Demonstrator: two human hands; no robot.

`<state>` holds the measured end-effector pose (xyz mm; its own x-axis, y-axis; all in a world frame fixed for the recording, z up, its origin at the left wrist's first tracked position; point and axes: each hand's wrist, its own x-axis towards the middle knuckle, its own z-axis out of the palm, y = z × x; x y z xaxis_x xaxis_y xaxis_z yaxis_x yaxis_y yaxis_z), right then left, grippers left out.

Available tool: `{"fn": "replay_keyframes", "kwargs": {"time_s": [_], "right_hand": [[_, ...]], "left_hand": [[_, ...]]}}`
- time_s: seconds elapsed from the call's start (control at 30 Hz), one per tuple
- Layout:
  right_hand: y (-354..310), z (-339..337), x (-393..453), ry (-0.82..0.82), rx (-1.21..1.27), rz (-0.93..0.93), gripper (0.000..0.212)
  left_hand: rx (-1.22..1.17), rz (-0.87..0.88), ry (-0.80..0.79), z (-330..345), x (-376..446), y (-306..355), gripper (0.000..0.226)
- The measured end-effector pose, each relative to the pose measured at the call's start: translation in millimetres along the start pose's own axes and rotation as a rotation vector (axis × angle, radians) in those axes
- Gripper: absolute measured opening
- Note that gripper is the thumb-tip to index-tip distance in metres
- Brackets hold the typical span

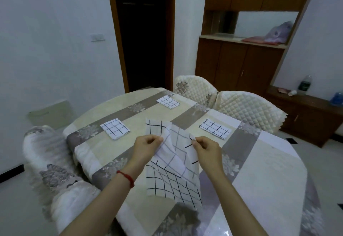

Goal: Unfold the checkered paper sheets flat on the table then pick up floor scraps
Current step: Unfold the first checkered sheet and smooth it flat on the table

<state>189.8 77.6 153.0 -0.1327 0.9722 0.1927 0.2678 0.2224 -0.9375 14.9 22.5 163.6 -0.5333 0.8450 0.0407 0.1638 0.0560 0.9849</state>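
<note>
Checkered sheet (172,163) half-opened above table (269,170), left hand (146,147) and right hand (206,149) pinching its edges

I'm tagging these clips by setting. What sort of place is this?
Probably a home dining room: a cloth-covered table with padded chairs around it, a wooden cabinet along the wall, and a dark doorway behind.
</note>
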Motion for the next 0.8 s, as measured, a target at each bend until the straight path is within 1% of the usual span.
{"fn": "replay_keyframes", "kwargs": {"time_s": [0.1,0.27,0.37,0.43,0.57,0.67,0.73,0.8], "right_hand": [[9,-4,23,0.064,-0.028,0.042,0.017],[11,-5,72,0.187,-0.156,0.084,0.012],[6,-10,97,0.241,-0.217,0.073,0.017],[0,-17,109,0.308,-0.258,0.061,0.018],[-16,-42,119,0.44,-0.311,0.031,0.018],[-23,-55,107,0.528,-0.344,-0.01,0.017],[-21,-59,92,0.571,-0.355,-0.026,0.016],[-13,-58,75,0.593,-0.355,-0.037,0.017]], "left_hand": [[0.149,0.035,-0.031,-11,39,-12,0.016],[0.229,0.1,-0.141,-20,118,-13,0.01],[0.311,0.163,-0.186,-20,169,-5,0.011],[0.358,0.213,-0.193,-20,199,4,0.012],[0.378,0.391,-0.158,-22,232,23,0.013],[0.336,0.505,-0.142,-24,239,29,0.012],[0.289,0.534,-0.125,-28,241,25,0.012],[0.254,0.518,-0.116,-32,241,15,0.011]]}}
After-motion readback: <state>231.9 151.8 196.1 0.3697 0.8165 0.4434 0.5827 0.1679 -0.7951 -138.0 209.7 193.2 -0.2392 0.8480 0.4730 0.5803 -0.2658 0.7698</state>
